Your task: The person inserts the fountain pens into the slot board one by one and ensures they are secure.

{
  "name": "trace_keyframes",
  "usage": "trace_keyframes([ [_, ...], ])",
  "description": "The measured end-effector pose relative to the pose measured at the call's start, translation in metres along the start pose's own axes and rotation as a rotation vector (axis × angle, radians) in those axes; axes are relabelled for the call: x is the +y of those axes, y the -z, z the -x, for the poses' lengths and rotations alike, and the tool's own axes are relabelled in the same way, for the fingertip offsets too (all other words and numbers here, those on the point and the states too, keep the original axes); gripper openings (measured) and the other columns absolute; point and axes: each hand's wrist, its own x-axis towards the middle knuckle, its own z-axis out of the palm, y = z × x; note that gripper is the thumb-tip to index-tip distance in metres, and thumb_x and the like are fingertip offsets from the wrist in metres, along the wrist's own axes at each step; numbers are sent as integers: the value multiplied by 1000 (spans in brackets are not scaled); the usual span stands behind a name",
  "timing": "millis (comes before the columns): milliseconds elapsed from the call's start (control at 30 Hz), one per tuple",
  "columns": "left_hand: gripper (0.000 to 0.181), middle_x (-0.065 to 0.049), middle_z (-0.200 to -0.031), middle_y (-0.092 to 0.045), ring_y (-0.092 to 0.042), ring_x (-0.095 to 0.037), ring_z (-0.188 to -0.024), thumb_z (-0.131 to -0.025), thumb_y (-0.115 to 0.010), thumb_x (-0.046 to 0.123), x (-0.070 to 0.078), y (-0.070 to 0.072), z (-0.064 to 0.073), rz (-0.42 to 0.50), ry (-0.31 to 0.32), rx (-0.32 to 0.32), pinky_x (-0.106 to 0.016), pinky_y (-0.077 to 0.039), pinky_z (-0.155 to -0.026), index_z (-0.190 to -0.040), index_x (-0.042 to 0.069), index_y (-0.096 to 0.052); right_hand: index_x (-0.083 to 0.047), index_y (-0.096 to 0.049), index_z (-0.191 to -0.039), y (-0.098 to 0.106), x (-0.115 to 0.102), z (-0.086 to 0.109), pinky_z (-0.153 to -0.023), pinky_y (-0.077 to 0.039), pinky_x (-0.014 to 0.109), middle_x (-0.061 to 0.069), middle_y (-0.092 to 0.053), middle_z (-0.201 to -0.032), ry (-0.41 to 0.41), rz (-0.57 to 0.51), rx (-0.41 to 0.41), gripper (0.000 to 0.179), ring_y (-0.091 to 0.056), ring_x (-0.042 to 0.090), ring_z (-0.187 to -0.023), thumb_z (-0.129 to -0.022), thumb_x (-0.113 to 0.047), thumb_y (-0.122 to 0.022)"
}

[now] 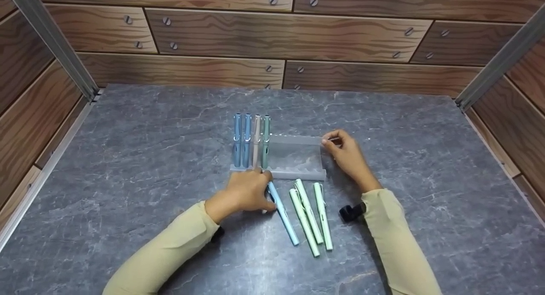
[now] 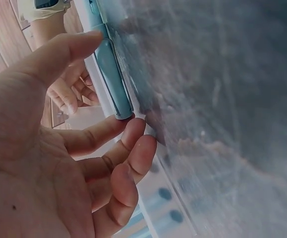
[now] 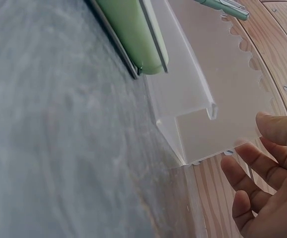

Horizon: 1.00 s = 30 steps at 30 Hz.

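My left hand (image 1: pixel 246 191) is at the cap end of a light blue pen (image 1: pixel 284 217) lying on the table. In the left wrist view the thumb presses the side of this pen (image 2: pixel 112 77), and the forefinger meets its cap end. A clear pen rack (image 1: pixel 298 175) stands beyond, with two blue pens (image 1: pixel 237 154), a pale pinkish pen (image 1: pixel 256 152) and a dark green pen (image 1: pixel 266 152) upright in its left slots. My right hand (image 1: pixel 348 155) pinches the rack's upper right corner between thumb and fingers; the right wrist view shows the rack's side panel (image 3: pixel 203 134) close by.
Three light green pens (image 1: pixel 305 223) lie loosely together in front of the rack, right of the blue pen. Grey marbled tabletop (image 1: pixel 170 129) surrounds everything. Wood-patterned panels (image 1: pixel 272 35) close off the back and sides, with metal posts at the corners.
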Motion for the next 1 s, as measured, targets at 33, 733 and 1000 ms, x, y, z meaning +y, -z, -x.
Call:
trace_keyframes([
  [33, 53, -4, -96, -65, -61, -23, -83, -71, -77, 50, 0, 0, 0, 3, -2, 2, -40, -48, -64, -105, 12, -62, 3, -60, -104, 0, 0, 0, -78, -43, 18, 19, -65, -108, -2, -1, -1, 18, -60, 25, -98, -93, -11, -62],
  [733, 58, 3, -74, -59, -51, -14, -63, -71, -80, 45, -6, 3, 2, 126, -92, 65, -29, -38, -49, -113, 11, -58, 2, -61, -104, 2, -1, 0, -67, -45, 17, 18, -65, -105, -11, 16, -6, 19, -57, 14, -89, -94, -14, -62],
  [1000, 59, 3, -75, -59, -52, -14, -65, -71, -81, 41, -7, 3, 1, 134, -126, 72, -30, -40, -52, -116, 10, -57, 1, -61, -105, 2, -2, 1, -72, -44, 17, 18, -66, -107, -4, 25, -9, 19, -58, 16, -93, -94, -15, -62],
])
